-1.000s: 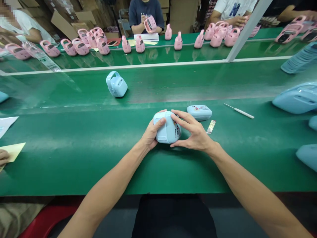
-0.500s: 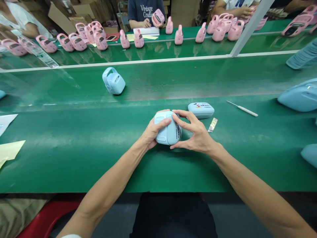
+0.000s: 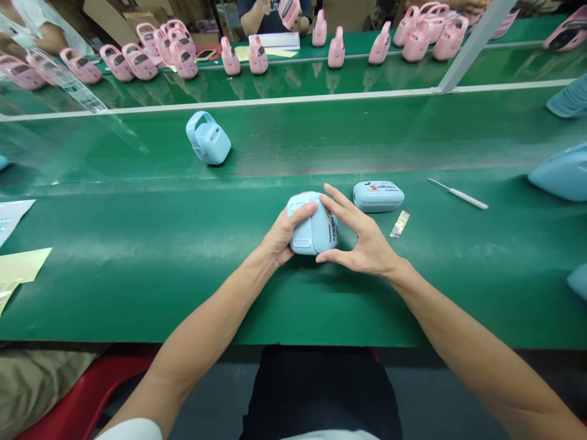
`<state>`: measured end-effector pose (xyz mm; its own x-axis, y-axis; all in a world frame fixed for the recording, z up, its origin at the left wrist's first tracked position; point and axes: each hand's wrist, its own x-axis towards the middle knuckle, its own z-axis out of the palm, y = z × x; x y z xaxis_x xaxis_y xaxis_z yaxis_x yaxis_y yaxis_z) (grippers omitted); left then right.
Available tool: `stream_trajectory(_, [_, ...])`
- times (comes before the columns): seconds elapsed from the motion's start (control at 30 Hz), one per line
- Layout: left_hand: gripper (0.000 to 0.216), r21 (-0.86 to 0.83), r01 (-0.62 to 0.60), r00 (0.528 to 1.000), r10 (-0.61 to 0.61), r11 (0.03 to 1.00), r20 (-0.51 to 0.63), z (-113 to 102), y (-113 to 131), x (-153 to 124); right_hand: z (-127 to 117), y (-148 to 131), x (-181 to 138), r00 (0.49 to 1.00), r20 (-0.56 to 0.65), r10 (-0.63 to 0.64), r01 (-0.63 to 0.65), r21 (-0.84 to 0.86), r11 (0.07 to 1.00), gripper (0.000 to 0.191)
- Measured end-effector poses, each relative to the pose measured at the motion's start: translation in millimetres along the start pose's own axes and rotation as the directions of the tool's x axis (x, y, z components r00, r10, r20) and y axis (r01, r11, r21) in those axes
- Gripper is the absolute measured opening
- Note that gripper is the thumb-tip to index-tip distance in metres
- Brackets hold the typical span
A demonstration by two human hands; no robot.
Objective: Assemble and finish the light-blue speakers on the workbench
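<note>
My left hand (image 3: 282, 237) is wrapped round the left side of a light-blue rounded plastic case (image 3: 308, 235), its thumb across the top. The case's MICKEY print faces right. From the right, my right hand (image 3: 360, 235) spans that printed side, with fingertips at the upper edge and the thumb at the lower corner. Just beyond it lies a similar light-blue case (image 3: 378, 197) with the same print. A small foil-like strip (image 3: 400, 224) is beside that one. The undersides of the held case and some of my left fingers are hidden.
A white-handled pointed tool (image 3: 465, 197) lies to the right. A light-blue handled unit (image 3: 211, 142) sits farther back. Yellow paper (image 3: 22, 266) is at left, more blue pieces (image 3: 562, 174) at right. Past a white rail (image 3: 275, 101), pink handled units (image 3: 337, 49) stand before co-workers.
The view has tilted and shifted slightly. My right fingers have spread and shifted on the case, with one finger lifted clear of it. My left hand keeps its hold.
</note>
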<state>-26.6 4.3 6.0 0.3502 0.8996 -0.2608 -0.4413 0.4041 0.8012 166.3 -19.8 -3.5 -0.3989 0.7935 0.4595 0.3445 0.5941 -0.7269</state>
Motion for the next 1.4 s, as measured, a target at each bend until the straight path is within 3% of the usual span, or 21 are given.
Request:
stream_trajectory(0.4, [0.071, 0.002, -0.055, 0.997, 0.055, 0.998, -0.049, 4, -2, -4, -12, -6, 1, 0.999, -0.037, -0.014, 0.013, -0.020, 1.000, 0.097])
stream_trajectory(0.57, [0.068, -0.005, -0.092, 0.994, 0.092, 0.996, -0.057, 6, -3, -6, -6, -8, -1, 0.998, -0.033, 0.058, -0.058, -0.001, 0.998, 0.099])
stream_trajectory(0.77, [0.076, 0.007, -0.068, 0.993, 0.069, 0.998, -0.094, 5, -5, -7, 2, -7, -1, 0.999, 0.003, 0.053, -0.053, 0.072, 0.996, 0.099])
stream_trajectory(0.87, [0.078, -0.008, -0.100, 0.994, 0.099, 0.995, -0.054, -1, -5, -3, 5, -2, 1, 1.000, 0.024, 0.009, -0.012, 0.143, 0.990, 0.102])
stream_trajectory(0.93, [0.080, -0.003, -0.144, 0.990, 0.144, 0.990, -0.002, -8, -4, 0, 5, 5, 3, 0.998, -0.038, 0.057, -0.047, 0.232, 0.972, 0.101])
stream_trajectory(1.03, [0.090, 0.074, -0.202, 0.976, 0.193, 0.977, 0.103, -18, -2, 3, 5, 17, 4, 0.951, -0.115, 0.287, -0.213, 0.431, 0.877, 0.090])
stream_trajectory(1.13, [0.093, 0.196, -0.250, 0.956, 0.210, 0.948, 0.203, -24, 0, 4, 6, 26, 5, 0.904, -0.044, 0.425, -0.328, 0.566, 0.756, 0.087])
stream_trajectory(1.2, [0.090, 0.271, -0.291, 0.946, 0.233, 0.918, 0.226, -26, 3, 4, 7, 27, 6, 0.895, -0.113, 0.432, -0.305, 0.551, 0.777, 0.088])
stream_trajectory(1.3, [0.089, 0.438, -0.311, 0.950, 0.260, 0.843, 0.173, -23, 9, 2, 7, 21, 7, 0.886, -0.265, 0.381, -0.249, 0.420, 0.872, 0.085])
stream_trajectory(1.4, [0.080, 0.559, -0.287, 0.957, 0.260, 0.778, 0.130, -19, 12, -2, 4, 14, 6, 0.914, -0.231, 0.332, -0.234, 0.367, 0.900, 0.079])
